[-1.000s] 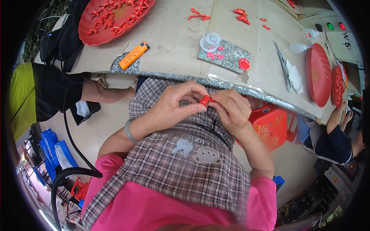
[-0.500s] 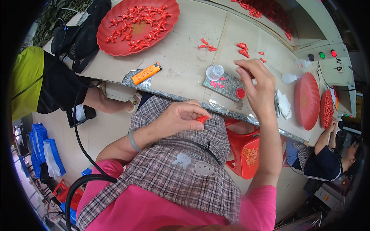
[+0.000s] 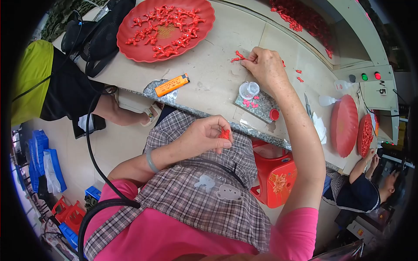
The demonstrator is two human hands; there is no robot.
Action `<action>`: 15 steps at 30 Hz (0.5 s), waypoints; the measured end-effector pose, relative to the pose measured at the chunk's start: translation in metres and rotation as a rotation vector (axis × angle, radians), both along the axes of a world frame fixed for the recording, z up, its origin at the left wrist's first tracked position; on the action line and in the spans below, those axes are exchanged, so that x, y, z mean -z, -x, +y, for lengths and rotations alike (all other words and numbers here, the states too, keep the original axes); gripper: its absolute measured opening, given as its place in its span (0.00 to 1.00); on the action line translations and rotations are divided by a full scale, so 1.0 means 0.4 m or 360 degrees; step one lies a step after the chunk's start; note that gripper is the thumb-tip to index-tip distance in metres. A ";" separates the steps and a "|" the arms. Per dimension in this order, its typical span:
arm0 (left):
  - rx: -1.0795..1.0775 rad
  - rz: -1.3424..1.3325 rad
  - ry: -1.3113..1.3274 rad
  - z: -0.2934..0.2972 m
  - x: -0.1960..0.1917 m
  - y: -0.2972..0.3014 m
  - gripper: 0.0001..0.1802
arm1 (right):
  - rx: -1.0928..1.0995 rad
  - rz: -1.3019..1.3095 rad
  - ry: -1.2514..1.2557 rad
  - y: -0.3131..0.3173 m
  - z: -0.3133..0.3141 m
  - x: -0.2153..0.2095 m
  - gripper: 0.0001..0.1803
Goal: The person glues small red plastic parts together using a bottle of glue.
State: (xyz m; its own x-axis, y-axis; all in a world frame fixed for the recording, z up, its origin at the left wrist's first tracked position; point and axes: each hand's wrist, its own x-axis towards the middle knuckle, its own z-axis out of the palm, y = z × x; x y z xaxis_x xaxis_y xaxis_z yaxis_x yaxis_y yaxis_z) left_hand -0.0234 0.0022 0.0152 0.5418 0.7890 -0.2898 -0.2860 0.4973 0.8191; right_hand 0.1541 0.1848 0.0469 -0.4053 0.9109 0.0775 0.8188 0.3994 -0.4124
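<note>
My left hand (image 3: 201,135) is closed above the apron, pinching a small red plastic figure piece (image 3: 224,134) between thumb and fingers. On the bench my right hand (image 3: 269,69) reaches far forward. Its thumb and fingertips pinch at a red figure part (image 3: 239,56), and the fingers partly hide that part. Nearer me, a stone slab (image 3: 261,114) bears a small clear cup (image 3: 249,90), several pink-red bits (image 3: 251,103) and a round red cap (image 3: 274,114).
A scalloped red plate (image 3: 126,50) with many red figures stands far left. An orange lighter-shaped object (image 3: 173,85) lies near the bench edge. Rightward are loose red pieces (image 3: 300,79), a knife (image 3: 307,104), white tissue (image 3: 319,128), a squeeze bottle (image 3: 327,100) and another red plate (image 3: 344,126).
My right hand has moved forward and left from above the slab to the red figure parts, its fingers closing there. My left hand has turned its red piece more upright. The view has shifted slightly.
</note>
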 end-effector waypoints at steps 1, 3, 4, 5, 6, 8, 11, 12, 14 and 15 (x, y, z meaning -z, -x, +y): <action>-0.0002 -0.0002 0.0004 0.000 -0.004 0.001 0.15 | 0.0004 0.0030 0.0001 -0.003 0.002 0.001 0.12; -0.0049 0.0092 -0.0031 0.001 -0.010 0.003 0.12 | 0.0011 0.0058 0.0003 -0.015 0.007 0.007 0.12; -0.0046 0.0090 -0.0029 0.002 -0.010 0.002 0.12 | -0.0002 0.0085 -0.0046 -0.025 0.010 0.013 0.11; -0.0048 0.0085 -0.0033 0.005 -0.011 0.000 0.11 | -0.0012 0.0112 -0.0096 -0.037 0.010 0.016 0.11; -0.0058 0.0080 -0.0036 0.007 -0.010 0.000 0.10 | -0.0014 0.0110 -0.0094 -0.048 0.009 0.011 0.11; -0.0065 0.0086 -0.0055 0.007 -0.002 0.003 0.09 | 0.0202 0.0662 0.0508 -0.078 -0.006 -0.010 0.11; -0.0113 0.0043 -0.0090 0.008 0.008 0.007 0.08 | 0.0285 0.1039 0.0798 -0.116 -0.085 -0.077 0.09; -0.0131 -0.0007 -0.0120 0.008 0.009 0.006 0.07 | 0.0281 0.1138 0.0856 -0.133 -0.127 -0.092 0.08; -0.0121 -0.0032 -0.0144 0.011 0.007 -0.002 0.07 | 0.0259 0.1364 0.0984 -0.159 -0.224 -0.111 0.07; -0.0125 -0.0041 -0.0177 0.011 0.002 -0.007 0.07 | 0.0228 0.1498 0.1057 -0.160 -0.270 -0.115 0.07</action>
